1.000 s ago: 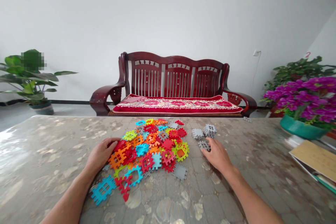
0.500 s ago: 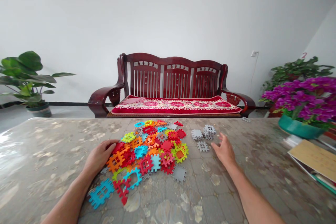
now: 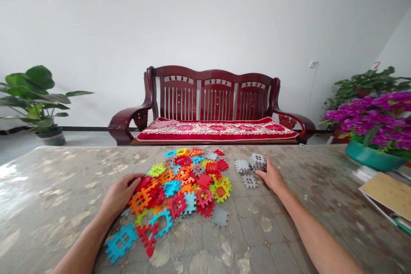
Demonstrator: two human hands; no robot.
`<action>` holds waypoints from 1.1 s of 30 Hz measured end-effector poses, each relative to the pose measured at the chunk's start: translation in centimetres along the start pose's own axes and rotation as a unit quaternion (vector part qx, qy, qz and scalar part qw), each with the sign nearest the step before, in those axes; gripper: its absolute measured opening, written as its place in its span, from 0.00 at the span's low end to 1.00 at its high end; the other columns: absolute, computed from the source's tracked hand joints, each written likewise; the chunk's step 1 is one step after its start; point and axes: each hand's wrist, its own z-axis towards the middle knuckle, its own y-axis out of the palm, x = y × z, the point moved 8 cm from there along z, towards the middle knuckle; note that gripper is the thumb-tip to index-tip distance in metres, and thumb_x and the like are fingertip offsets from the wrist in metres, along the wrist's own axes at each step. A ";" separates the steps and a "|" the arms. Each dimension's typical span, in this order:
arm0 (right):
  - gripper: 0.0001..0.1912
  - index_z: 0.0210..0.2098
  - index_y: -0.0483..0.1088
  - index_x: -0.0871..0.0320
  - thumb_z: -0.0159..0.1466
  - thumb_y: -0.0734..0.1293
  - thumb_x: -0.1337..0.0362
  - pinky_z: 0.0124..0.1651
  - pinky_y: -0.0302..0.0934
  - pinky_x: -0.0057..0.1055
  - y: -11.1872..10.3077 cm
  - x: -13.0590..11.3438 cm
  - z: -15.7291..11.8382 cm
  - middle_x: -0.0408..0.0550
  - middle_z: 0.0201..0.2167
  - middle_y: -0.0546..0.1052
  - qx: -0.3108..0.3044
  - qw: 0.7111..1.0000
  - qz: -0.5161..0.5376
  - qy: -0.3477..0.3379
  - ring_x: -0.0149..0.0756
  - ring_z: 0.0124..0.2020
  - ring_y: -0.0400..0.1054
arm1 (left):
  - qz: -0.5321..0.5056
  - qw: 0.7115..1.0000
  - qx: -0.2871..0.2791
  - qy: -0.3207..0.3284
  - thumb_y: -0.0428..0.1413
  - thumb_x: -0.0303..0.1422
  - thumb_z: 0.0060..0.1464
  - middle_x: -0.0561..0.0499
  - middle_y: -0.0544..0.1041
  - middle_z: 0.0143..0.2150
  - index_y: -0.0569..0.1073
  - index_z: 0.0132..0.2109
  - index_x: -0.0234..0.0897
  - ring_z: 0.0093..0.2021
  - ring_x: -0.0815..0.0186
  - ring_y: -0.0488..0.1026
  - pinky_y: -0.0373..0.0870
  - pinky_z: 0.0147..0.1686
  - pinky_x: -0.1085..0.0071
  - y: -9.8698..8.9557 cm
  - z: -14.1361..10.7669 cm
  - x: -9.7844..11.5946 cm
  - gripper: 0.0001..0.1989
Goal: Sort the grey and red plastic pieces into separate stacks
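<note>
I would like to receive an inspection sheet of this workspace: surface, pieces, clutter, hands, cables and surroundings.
Surface: patterned table, bright glare at far left.
Pieces: mixed-colour pile of notched pieces; right of it, left grey stack, right grey stack and loose grey piece.
Clutter: stray grey piece near the far edge; flower bowl and brown board at right.
Hands: left hand at the pile's left edge; right hand at the right grey stack, firmness of grip unclear.
Cables: thin cord hanging from wall outlet.
Surroundings: wooden bench with red cover; left plant, right plant.
</note>
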 end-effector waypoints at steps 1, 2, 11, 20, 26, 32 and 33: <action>0.34 0.60 0.61 0.57 0.55 0.70 0.62 0.52 0.62 0.37 0.1 0.0 0.2 0.55 0.51 0.76 -0.002 1.000 0.001 -0.003 0.46 0.51 0.71 | 0.001 1.000 0.000 -0.001 0.48 0.47 0.54 0.51 0.82 0.45 0.79 0.43 0.43 0.47 0.57 0.76 0.69 0.50 0.68 0.0 0.0 0.1 0.21; 0.34 0.61 0.61 0.57 0.55 0.70 0.62 0.51 0.62 0.37 0.3 -0.1 0.4 0.55 0.50 0.77 -0.005 1.000 0.002 -0.004 0.46 0.50 0.71 | 0.003 1.000 0.001 -0.001 0.48 0.47 0.54 0.51 0.82 0.45 0.79 0.43 0.44 0.47 0.57 0.76 0.69 0.50 0.68 -0.1 -0.1 0.1 0.21; 0.34 0.61 0.61 0.58 0.56 0.70 0.61 0.48 0.63 0.36 2.0 -0.7 3.0 0.54 0.45 0.79 -0.017 1.000 0.016 0.016 0.45 0.46 0.73 | -0.001 1.000 -0.005 -0.013 0.49 0.47 0.52 0.51 0.82 0.45 0.80 0.42 0.43 0.46 0.56 0.77 0.71 0.49 0.68 -0.6 -0.3 0.9 0.21; 0.30 0.52 0.66 0.58 0.48 0.67 0.69 0.47 0.66 0.37 1.9 0.6 2.8 0.52 0.42 0.78 0.044 0.973 0.211 0.083 0.40 0.41 0.74 | -0.005 1.000 -0.013 -0.015 0.48 0.47 0.53 0.51 0.82 0.45 0.79 0.43 0.43 0.47 0.56 0.77 0.70 0.50 0.67 -0.4 -0.3 0.9 0.21; 0.19 0.38 0.68 0.57 0.48 0.68 0.58 0.42 0.68 0.36 1.2 -0.5 -0.8 0.49 0.36 0.77 0.042 0.970 0.232 0.065 0.40 0.36 0.72 | 0.001 1.000 0.000 -0.006 0.48 0.47 0.53 0.50 0.82 0.45 0.80 0.43 0.43 0.47 0.56 0.76 0.70 0.49 0.67 -0.4 -0.3 0.7 0.21; 0.20 0.36 0.68 0.55 0.45 0.72 0.57 0.42 0.65 0.35 2.8 -2.2 -1.4 0.46 0.36 0.77 -0.010 0.985 0.163 0.051 0.41 0.38 0.72 | 0.001 1.000 -0.005 -0.007 0.48 0.47 0.53 0.50 0.82 0.46 0.80 0.43 0.43 0.48 0.56 0.76 0.69 0.50 0.66 -0.5 -0.3 1.2 0.21; 0.20 0.36 0.68 0.55 0.45 0.72 0.58 0.42 0.65 0.34 3.1 -2.2 -1.2 0.46 0.35 0.77 -0.017 0.986 0.158 0.053 0.40 0.37 0.72 | 0.002 1.000 -0.008 -0.011 0.48 0.47 0.53 0.50 0.82 0.46 0.80 0.43 0.44 0.48 0.56 0.76 0.69 0.51 0.65 -0.5 -0.3 1.3 0.21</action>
